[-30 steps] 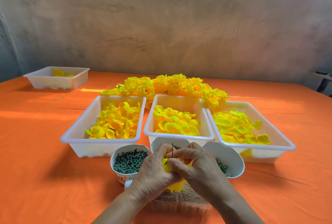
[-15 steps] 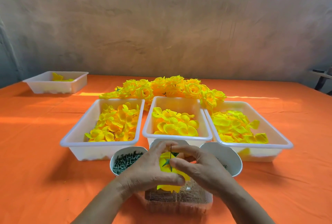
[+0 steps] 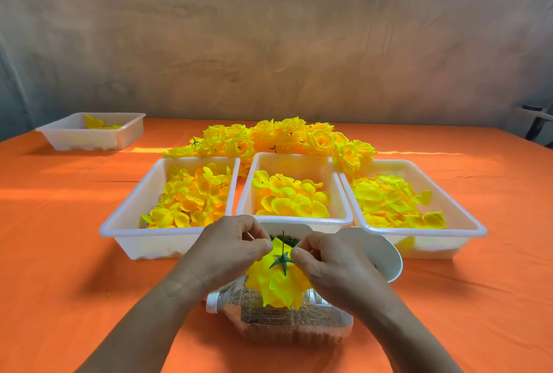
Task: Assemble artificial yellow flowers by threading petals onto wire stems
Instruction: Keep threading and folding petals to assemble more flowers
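Orange cloth [image 3: 59, 253], 3 trays [image 3: 299, 167] w/ yellow petals [image 3: 290, 199], jug [image 3: 284, 324] w/ brown grains [image 3: 254, 297]

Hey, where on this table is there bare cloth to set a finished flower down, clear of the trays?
Bare cloth: left of the left tray, up to the small far tray, and right of the right tray. Crowded: the middle tray, the flower pile behind it, and the bowl and clear container by the left hand and right hand.
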{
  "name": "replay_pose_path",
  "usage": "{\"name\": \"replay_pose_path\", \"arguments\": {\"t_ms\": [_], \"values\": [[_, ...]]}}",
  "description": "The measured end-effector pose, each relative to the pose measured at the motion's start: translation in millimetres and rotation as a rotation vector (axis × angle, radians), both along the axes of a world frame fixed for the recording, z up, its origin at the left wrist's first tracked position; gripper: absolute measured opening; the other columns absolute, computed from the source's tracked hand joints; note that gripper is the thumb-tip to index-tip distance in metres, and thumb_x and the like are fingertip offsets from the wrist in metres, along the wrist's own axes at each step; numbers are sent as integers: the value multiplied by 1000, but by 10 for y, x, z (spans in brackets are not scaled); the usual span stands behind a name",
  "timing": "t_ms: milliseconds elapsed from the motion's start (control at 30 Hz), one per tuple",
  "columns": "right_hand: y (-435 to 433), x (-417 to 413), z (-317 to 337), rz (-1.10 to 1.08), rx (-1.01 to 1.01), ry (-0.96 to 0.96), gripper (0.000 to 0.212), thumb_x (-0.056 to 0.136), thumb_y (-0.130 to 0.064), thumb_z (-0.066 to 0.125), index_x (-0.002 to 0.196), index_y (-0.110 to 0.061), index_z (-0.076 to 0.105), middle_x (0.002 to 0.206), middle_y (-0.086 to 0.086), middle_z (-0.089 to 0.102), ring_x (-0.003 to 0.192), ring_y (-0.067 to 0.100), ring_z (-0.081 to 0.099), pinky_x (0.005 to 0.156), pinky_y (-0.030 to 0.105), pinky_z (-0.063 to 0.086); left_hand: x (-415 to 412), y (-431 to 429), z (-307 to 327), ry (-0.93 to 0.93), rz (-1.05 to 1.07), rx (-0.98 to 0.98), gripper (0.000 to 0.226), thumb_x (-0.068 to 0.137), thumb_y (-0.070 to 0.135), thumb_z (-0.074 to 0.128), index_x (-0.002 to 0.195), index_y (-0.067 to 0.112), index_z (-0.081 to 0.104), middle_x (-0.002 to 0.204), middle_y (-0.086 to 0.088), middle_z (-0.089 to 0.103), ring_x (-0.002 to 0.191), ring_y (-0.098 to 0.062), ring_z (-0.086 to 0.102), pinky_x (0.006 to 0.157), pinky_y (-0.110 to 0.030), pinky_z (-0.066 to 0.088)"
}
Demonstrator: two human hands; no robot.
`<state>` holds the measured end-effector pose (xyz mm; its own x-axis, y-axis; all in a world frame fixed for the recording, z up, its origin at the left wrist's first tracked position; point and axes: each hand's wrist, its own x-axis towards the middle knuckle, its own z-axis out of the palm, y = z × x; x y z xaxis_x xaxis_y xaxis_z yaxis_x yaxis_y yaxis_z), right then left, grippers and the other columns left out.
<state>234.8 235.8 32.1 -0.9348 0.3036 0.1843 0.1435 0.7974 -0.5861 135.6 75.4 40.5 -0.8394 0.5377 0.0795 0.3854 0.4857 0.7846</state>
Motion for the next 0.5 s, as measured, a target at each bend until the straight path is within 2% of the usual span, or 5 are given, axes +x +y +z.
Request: {"name": "replay_pose_path", "arguments": {"t_ms": [67,133,300,433,500], "values": [[-1,-7,-1,-14,-16,-9,25,90,-39,53,69,-25,56,58,-7,52,56,5,46,51,23,33,19,47,15,-34,-8,-9,10,82,29,71,72,28,69,64,10,66,54,-1,59,65,-31,54],[1,-9,3,-31,-37,-18,27,89,-39,53,66,-25,53,58,-7,52,56,5,45,51,24,33,32,87,32,-23,-14,-31,10,81,27,72,71,31,68,63,10,65,55,-3,62,62,-27,54],[14,-32,-2,3,-16,-94,22,88,-40,52,73,-24,56,61,-6,57,57,6,48,51,25,36,56,157,88,-55,-54,-34,23,77,11,74,66,32,71,64,5,68,59,-8,62,67,-32,56],[39,-45,19,47,-126,-145,13,85,-31,53,75,-25,58,64,-4,62,60,16,62,58,34,51,45,172,108,-84,-88,-49,26,75,6,73,64,30,73,60,7,66,58,-5,61,61,-25,53],[51,-56,21,52,-153,-164,12,84,-29,53,74,-26,59,63,-5,64,57,14,63,54,32,50,37,165,114,-98,-117,-62,28,73,6,73,63,33,74,58,9,66,57,-2,59,58,-21,49]]}}
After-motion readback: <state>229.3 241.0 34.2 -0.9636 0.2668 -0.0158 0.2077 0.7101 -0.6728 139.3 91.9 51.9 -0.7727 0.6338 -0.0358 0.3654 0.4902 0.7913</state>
